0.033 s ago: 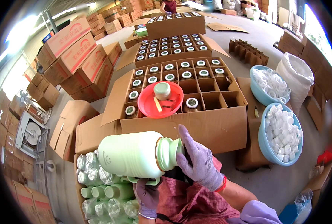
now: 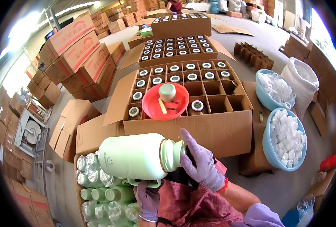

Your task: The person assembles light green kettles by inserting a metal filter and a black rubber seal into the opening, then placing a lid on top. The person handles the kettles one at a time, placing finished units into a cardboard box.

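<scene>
A light green vacuum flask (image 2: pixel 132 157) lies sideways in front of me, its mouth to the right and its handle underneath. My left hand (image 2: pixel 148 198), in a dark-palmed purple glove, is closed round the handle from below. At the mouth, my gloved right hand (image 2: pixel 204 164) cups the rim with its thumb against it and one finger stretched up past it. Its other fingers are partly hidden. Below the flask, an open carton holds more light green flasks (image 2: pixel 117 193), several under clear plastic wrap.
Ahead stands a divided carton (image 2: pixel 187 130) of round-topped bottles, with a red basin (image 2: pixel 147 109) on it holding a pale green cup (image 2: pixel 167 92). At right are blue basins of white caps (image 2: pixel 287 140) and white rings (image 2: pixel 276 89), beside a white sack (image 2: pixel 299 81). Stacked cartons (image 2: pixel 71 49) rise at left.
The view has shifted slightly, so the cartons and basins sit a little lower and further right. My hands and the flask keep nearly the same pose.
</scene>
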`<state>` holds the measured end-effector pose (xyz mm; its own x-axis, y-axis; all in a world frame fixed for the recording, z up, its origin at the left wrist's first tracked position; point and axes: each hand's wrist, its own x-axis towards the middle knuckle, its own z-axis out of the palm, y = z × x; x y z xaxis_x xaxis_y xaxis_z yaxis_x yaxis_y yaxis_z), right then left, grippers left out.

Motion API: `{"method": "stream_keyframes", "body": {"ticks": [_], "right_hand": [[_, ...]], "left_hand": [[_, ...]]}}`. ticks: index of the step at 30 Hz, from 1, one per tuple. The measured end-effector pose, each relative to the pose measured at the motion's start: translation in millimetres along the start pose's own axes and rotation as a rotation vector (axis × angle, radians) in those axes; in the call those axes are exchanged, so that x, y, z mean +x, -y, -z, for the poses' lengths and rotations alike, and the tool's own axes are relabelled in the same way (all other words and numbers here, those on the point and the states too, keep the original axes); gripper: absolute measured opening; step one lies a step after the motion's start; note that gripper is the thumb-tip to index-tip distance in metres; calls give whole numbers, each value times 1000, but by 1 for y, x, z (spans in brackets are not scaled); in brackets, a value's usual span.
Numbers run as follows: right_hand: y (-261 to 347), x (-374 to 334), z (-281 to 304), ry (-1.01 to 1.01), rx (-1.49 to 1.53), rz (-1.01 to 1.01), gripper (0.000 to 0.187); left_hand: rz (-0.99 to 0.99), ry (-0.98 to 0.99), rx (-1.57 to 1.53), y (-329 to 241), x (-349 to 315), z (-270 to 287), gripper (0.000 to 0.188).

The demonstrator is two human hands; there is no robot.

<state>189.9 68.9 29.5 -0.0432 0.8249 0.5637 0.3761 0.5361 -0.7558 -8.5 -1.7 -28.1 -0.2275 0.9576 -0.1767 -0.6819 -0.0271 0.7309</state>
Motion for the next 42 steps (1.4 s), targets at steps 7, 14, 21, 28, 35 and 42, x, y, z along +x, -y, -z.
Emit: {"method": "stream_keyframes", "body": {"ticks": [7, 14, 21, 28, 35, 42], "right_hand": [[-86, 98, -36, 382, 5, 146, 46], [-197, 238, -116, 319, -866, -263, 88], [-157, 230, -97, 201, -175, 86, 85], [-52, 95, -48, 439, 34, 681, 80], [-46, 38, -48, 620, 1294, -915, 51], [-47, 52, 13, 1018, 501, -645, 58]], "left_hand": [[-16, -75, -156, -1, 37, 53, 35], [-18, -115, -392, -3, 59, 52, 26], [5, -124, -470, -10, 67, 50, 27], [158, 23, -492, -7, 56, 33, 26], [-813, -81, 1634, 1, 51, 160, 39], [-328, 487, 787, -38, -10, 12, 43]]}}
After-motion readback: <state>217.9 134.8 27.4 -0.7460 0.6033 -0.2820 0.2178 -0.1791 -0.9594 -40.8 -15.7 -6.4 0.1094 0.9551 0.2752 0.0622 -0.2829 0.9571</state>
